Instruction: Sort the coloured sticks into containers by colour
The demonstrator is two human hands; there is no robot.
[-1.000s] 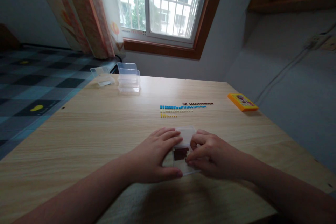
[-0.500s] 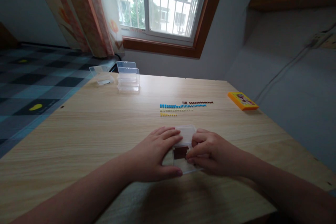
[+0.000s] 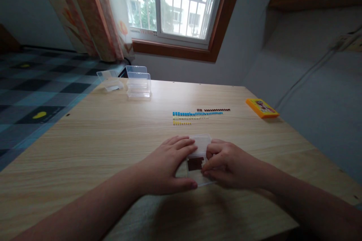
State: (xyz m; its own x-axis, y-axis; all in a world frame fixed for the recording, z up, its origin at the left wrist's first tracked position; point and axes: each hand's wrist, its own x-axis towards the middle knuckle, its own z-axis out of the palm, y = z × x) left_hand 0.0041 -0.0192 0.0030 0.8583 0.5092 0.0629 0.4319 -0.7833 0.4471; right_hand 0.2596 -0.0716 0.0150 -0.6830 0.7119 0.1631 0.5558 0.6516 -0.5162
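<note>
Between my hands lies an open clear plastic box [image 3: 201,144], its lid tipped back on the far side. Dark brown small bricks [image 3: 195,164] are packed side by side in its tray. My left hand [image 3: 172,165] rests on the box's left side, thumb at the near edge and fingers stretched toward the lid. My right hand [image 3: 226,162] is over the right part of the tray with thumb and index finger pinched together at the end of the brown bricks. Whatever is between those fingertips is hidden.
Beyond the box, small blue bricks [image 3: 185,114], yellow bricks [image 3: 181,123], pale bricks and dark brown bricks [image 3: 217,110] lie in rows. Clear empty cases [image 3: 139,86] stand at the back left. An orange-yellow box [image 3: 262,108] lies near the right edge of the wooden table [image 3: 93,147].
Almost nothing differs. The right fingertips have shifted very slightly at the tray, while my left hand keeps its place on the box.
</note>
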